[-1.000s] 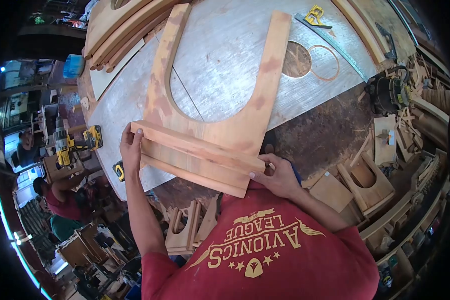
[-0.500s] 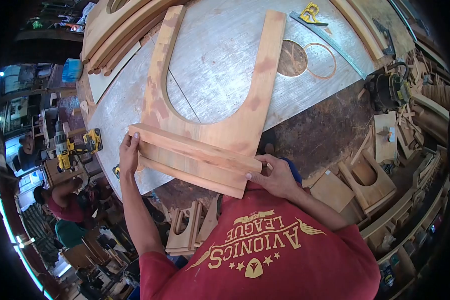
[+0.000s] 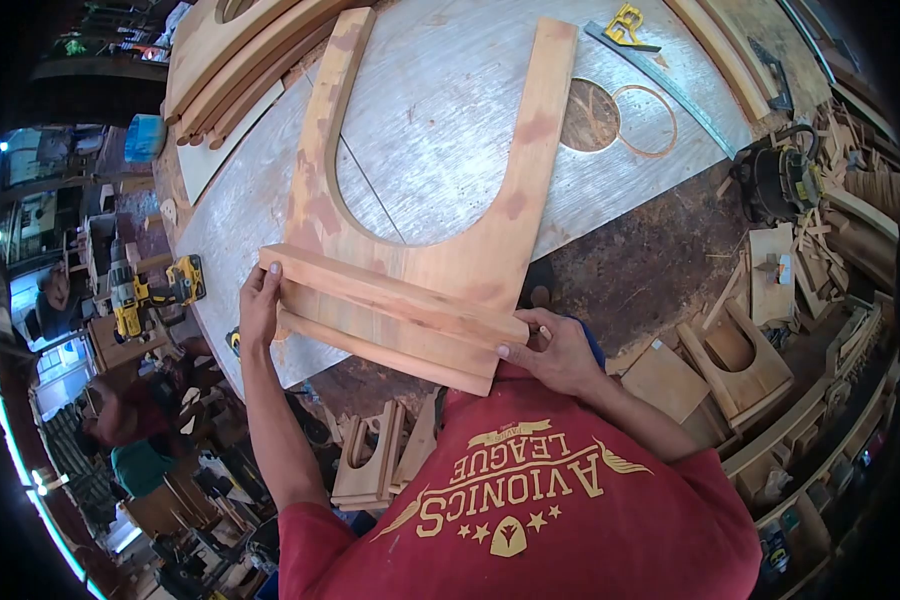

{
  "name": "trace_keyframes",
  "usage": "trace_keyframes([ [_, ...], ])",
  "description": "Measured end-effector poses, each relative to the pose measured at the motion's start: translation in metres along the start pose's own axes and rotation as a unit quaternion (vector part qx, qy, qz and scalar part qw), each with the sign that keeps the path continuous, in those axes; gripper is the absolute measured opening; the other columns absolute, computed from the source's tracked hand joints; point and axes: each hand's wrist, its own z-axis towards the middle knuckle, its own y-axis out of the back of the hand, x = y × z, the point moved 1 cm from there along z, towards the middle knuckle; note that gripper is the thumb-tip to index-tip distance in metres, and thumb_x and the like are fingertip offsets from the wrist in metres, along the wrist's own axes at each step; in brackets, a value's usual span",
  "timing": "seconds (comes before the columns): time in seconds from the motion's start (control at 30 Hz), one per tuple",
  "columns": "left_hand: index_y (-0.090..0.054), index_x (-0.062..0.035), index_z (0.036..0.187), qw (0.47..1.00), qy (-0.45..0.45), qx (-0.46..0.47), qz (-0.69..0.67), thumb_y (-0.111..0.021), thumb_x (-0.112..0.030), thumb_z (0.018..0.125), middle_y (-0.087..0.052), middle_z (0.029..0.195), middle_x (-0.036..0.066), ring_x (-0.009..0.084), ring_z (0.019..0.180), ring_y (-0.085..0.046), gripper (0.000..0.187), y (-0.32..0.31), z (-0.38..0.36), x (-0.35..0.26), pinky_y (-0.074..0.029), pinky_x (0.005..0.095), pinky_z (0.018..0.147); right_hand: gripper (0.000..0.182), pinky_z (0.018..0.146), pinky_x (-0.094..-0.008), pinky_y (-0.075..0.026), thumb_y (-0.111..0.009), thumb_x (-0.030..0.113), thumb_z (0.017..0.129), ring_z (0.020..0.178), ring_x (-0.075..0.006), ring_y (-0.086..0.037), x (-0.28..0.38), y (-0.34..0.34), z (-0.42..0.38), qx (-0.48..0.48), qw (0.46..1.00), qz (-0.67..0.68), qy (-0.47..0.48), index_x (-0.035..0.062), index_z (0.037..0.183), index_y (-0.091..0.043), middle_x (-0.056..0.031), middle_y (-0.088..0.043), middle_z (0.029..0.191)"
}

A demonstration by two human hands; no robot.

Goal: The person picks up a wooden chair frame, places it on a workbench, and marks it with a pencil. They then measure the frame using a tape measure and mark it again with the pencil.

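A straight wooden bar (image 3: 390, 292) lies across the broad end of a U-shaped wooden panel (image 3: 310, 200), gripped at both ends. My left hand (image 3: 261, 300) holds its left end, thumb on the face. On the right end, my right hand (image 3: 555, 352) closes with the thumb against the near side and fingers at the tip. Along the panel's near edge runs a second wooden strip (image 3: 380, 352), which neither hand holds. The panel rests on a grey metal-topped table (image 3: 430, 120), its two arms pointing away from me.
A combination square (image 3: 660, 85) lies at the far right near a round hole (image 3: 590, 115). Curved wooden pieces (image 3: 250, 70) are stacked far left. A yellow drill (image 3: 155, 290) sits at left, a corded power tool (image 3: 775, 185) at right. Another person (image 3: 120, 405) is at lower left.
The panel and bar have shifted very slightly to the right in view, with both hands still on the bar. The other person at lower left has changed posture.
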Motion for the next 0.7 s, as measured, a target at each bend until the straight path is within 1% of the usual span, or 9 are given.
trace_keyframes([
  [0.1,-0.056,0.0032,0.133,1.0,0.003,0.011,0.006,-0.062,-0.033,0.1,-0.066,0.117,0.005,0.01,0.1,-0.059,0.049,0.006,0.002,0.004,-0.045,0.0254,0.088,0.05,0.085,-0.0341,-0.054,-0.082,0.033,0.082,0.094,-0.0227,-0.071,-0.002,-0.001,0.0,-0.005,1.0,0.015,0.008,-0.0015,0.115,-0.068,-0.0168,-0.072,0.103],
  [0.27,-0.055,0.0038,0.134,1.0,0.004,0.01,0.001,-0.062,-0.033,0.101,-0.065,0.121,0.008,0.0139,0.108,-0.06,0.05,0.003,0.0,0.0,-0.045,0.0285,0.095,0.049,0.083,-0.0333,-0.054,-0.082,0.033,0.082,0.093,-0.0218,-0.072,0.003,0.001,0.0,0.001,1.0,0.0,-0.005,-0.0014,0.114,-0.068,-0.0164,-0.073,0.103],
  [0.4,-0.055,0.004,0.134,1.0,0.007,0.01,0.008,-0.061,-0.032,0.101,-0.065,0.122,0.008,0.0156,0.111,-0.059,0.049,0.004,0.0,0.0,-0.045,0.0298,0.097,0.049,0.083,-0.0328,-0.054,-0.082,0.034,0.082,0.093,-0.0214,-0.071,-0.002,-0.001,0.001,-0.003,1.0,0.007,0.0,-0.0011,0.113,-0.068,-0.0162,-0.073,0.102],
  [0.5,-0.056,0.0037,0.133,1.0,0.006,0.005,0.012,-0.061,-0.032,0.101,-0.065,0.122,0.008,0.0155,0.111,-0.06,0.048,0.003,0.0,0.0,-0.045,0.0301,0.098,0.044,0.082,-0.0261,-0.053,-0.08,0.015,0.086,0.093,-0.0112,-0.064,0.011,0.004,0.001,0.031,0.999,-0.021,0.0,-0.0071,0.12,-0.061,-0.0101,-0.069,0.105],
  [0.6,-0.057,0.0032,0.132,1.0,0.008,0.014,0.015,-0.061,-0.031,0.101,-0.066,0.12,0.008,0.0154,0.11,-0.06,0.046,0.005,0.002,0.0,-0.045,0.0304,0.098,0.046,0.081,-0.0259,-0.052,-0.082,0.019,0.084,0.093,-0.0105,-0.064,0.019,0.006,0.0,0.023,0.998,-0.06,-0.014,-0.0039,0.119,-0.064,-0.008,-0.07,0.102],
  [0.67,-0.058,0.0027,0.131,1.0,0.008,0.021,-0.002,-0.061,-0.031,0.101,-0.066,0.119,0.007,0.0153,0.108,-0.061,0.045,0.006,0.001,0.002,-0.045,0.0307,0.097,0.048,0.083,-0.0304,-0.053,-0.083,0.028,0.081,0.094,-0.0166,-0.068,0.025,0.006,-0.001,0.008,0.996,-0.076,-0.033,-0.0023,0.115,-0.066,-0.0127,-0.072,0.102],
  [0.7,-0.059,0.0019,0.13,1.0,0.005,0.002,0.006,-0.062,-0.032,0.1,-0.068,0.114,0.006,0.0141,0.103,-0.061,0.045,0.005,0.0,0.002,-0.046,0.0296,0.093,0.049,0.084,-0.0326,-0.054,-0.083,0.032,0.08,0.095,-0.0197,-0.071,0.028,0.006,0.0,0.004,0.996,-0.083,-0.038,-0.0015,0.113,-0.068,-0.015,-0.073,0.102],
])
